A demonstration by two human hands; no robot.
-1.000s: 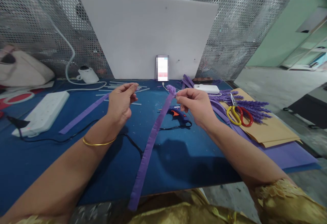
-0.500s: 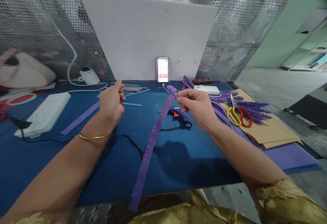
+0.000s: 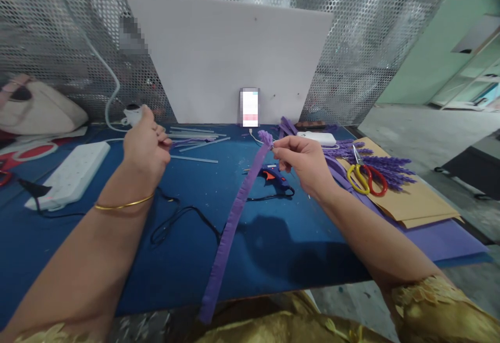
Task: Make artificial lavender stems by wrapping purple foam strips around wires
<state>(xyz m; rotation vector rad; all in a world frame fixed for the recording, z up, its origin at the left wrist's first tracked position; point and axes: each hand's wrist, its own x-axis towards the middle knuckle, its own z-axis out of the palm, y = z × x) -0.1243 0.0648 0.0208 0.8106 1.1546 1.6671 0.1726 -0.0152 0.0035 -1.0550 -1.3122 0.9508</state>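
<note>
Near the middle, my right hand (image 3: 299,158) pinches the top of a purple paper strip (image 3: 234,215), whose upper end is bunched into a small frilled tip. The rest of the strip slants down past the table's front edge. My left hand (image 3: 146,142) is raised at the left with its fingers curled; anything between them is hidden. A blue glue gun (image 3: 275,177) lies on the table behind the strip, beneath my right hand. Thin translucent sticks (image 3: 195,159) lie to the right of my left hand.
At the left are a white power strip (image 3: 72,176) and a bag (image 3: 39,106). Scissors (image 3: 367,179), purple sprigs (image 3: 390,168) and brown paper (image 3: 417,205) lie at the right. A lit phone (image 3: 250,107) leans on a white board (image 3: 234,51). A black cable crosses the table.
My left hand has moved left, away from the strip. The purple piece that lay under my left arm no longer shows there. My right hand has barely moved and keeps its pinch.
</note>
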